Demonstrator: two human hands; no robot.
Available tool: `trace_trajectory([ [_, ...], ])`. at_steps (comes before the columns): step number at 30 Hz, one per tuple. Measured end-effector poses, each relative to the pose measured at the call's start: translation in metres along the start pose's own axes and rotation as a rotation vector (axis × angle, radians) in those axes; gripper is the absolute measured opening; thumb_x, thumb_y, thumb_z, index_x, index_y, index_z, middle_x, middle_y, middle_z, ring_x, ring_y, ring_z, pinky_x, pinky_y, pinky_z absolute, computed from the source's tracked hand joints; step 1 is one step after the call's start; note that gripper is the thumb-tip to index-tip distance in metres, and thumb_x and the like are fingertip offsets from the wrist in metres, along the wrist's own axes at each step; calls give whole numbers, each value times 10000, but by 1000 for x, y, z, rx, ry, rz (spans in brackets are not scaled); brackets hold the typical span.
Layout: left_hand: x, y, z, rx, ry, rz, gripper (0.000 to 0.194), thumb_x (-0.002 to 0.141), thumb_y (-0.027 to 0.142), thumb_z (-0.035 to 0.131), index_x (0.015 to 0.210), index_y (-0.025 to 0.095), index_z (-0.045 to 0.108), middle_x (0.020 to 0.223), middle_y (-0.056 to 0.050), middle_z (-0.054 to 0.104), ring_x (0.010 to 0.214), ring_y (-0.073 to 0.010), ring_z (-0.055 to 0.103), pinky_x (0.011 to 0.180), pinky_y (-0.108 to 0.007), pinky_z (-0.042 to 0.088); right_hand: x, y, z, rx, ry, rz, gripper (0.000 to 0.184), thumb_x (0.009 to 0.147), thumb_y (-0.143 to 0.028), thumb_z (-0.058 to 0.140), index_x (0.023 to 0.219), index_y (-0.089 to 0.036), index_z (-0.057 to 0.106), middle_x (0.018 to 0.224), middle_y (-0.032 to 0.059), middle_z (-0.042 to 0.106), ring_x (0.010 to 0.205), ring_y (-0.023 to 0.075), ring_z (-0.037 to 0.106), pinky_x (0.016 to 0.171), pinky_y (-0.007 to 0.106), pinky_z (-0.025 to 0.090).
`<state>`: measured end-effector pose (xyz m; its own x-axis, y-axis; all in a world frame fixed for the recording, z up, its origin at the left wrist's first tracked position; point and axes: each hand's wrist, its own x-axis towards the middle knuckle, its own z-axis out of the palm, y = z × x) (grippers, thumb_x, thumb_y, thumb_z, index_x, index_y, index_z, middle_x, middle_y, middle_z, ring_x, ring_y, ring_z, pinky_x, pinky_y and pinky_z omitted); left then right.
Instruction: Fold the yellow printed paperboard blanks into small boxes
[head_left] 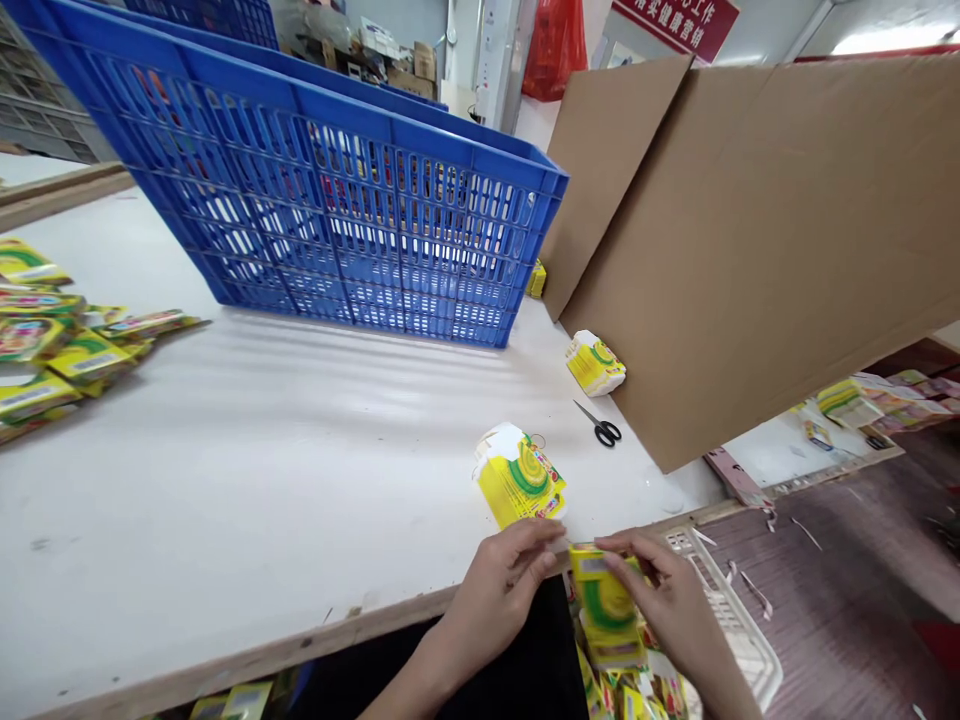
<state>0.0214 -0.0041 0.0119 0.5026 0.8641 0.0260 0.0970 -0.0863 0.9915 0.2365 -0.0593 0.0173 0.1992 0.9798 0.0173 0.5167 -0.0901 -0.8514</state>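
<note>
My right hand [664, 590] pinches a small yellow-and-green carton [606, 600] by its top edge, just off the front edge of the table. The carton is slightly blurred. Below it, many similar cartons lie in a white plastic basket [739, 625]. My left hand [510, 580] is just left of the held carton, with thumb and fingers apart and nothing visible between them. Beyond its fingertips a stack of flat yellow cartons [517, 478] with white flaps lies on the white table [300, 450].
Black-handled scissors [604, 430] and another flat carton stack [595, 363] lie by a large cardboard box [757, 240] on the right. A blue plastic crate [352, 215] stands at the back. Finished-looking cartons [67, 345] are piled at the left.
</note>
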Motion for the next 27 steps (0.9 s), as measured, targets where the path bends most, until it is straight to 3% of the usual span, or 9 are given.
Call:
trace_trajectory([
  [2, 4, -9, -3, 154, 76, 47, 330, 916, 261, 501, 1223, 244, 621, 1357, -87, 578, 1298, -259, 485, 1112, -448, 360, 2, 12, -14, -209, 130, 1, 182, 781, -404, 661, 771, -243, 745, 821, 78, 679, 830, 278, 597, 781, 409, 448],
  [4, 10, -22, -7, 286, 120, 85, 374, 911, 251, 504, 1276, 243, 582, 1458, -93, 471, 1393, -270, 358, 1162, -496, 257, 9, 21, -11, -274, 209, -16, 186, 783, -404, 649, 820, -248, 744, 870, 86, 666, 885, 292, 574, 826, 434, 421],
  [7, 17, -39, -9, 432, 89, 120, 428, 898, 230, 523, 1325, 236, 534, 1509, -104, 393, 1438, -275, 261, 1176, -541, 171, 26, 22, 22, -185, 200, -40, 259, 817, -419, 620, 979, -241, 717, 1010, 94, 649, 959, 285, 547, 860, 426, 413],
  [11, 18, -46, -10, 535, 38, 149, 481, 900, 185, 505, 1373, 260, 471, 1521, -92, 373, 1439, -254, 262, 1174, -558, 149, 52, 13, 72, -69, 214, -49, 440, 805, -427, 640, 1176, -191, 626, 1059, 105, 649, 884, 261, 536, 819, 405, 429],
  [14, 16, -45, -10, 564, 29, 142, 499, 889, 150, 503, 1374, 263, 469, 1515, -92, 382, 1428, -250, 290, 1168, -570, 158, 62, 10, 88, -42, 223, -65, 373, 796, -378, 645, 1116, -187, 635, 993, 90, 662, 867, 254, 532, 792, 386, 431],
  [17, 16, -44, -9, 566, 43, 147, 475, 880, 140, 510, 1342, 251, 507, 1500, -95, 408, 1419, -249, 312, 1167, -570, 167, 62, 9, 89, -30, 316, -64, 274, 756, -342, 667, 984, -193, 642, 971, 81, 654, 891, 255, 525, 798, 384, 427],
  [20, 15, -43, -8, 463, 96, 166, 388, 887, 177, 523, 1266, 246, 571, 1441, -97, 494, 1373, -256, 399, 1168, -562, 181, 57, 4, 84, 80, 377, -40, 228, 771, -369, 659, 906, -189, 623, 917, 66, 652, 861, 233, 548, 791, 369, 440],
  [25, 10, -26, -11, -20, 470, 69, 281, 871, 313, 594, 1119, 180, 603, 1145, -129, 674, 1100, -260, 621, 986, -436, 472, 39, -11, 78, 610, 299, 132, 332, 776, -451, 697, 958, -198, 583, 836, 24, 683, 744, 182, 632, 674, 294, 500],
  [27, 9, -17, -13, -249, 439, 49, 322, 840, 341, 642, 1108, 165, 611, 1083, -126, 691, 1015, -254, 651, 908, -388, 517, 31, -15, 80, 773, 252, 186, 353, 749, -423, 740, 980, -209, 580, 858, 20, 694, 758, 182, 651, 679, 291, 512],
])
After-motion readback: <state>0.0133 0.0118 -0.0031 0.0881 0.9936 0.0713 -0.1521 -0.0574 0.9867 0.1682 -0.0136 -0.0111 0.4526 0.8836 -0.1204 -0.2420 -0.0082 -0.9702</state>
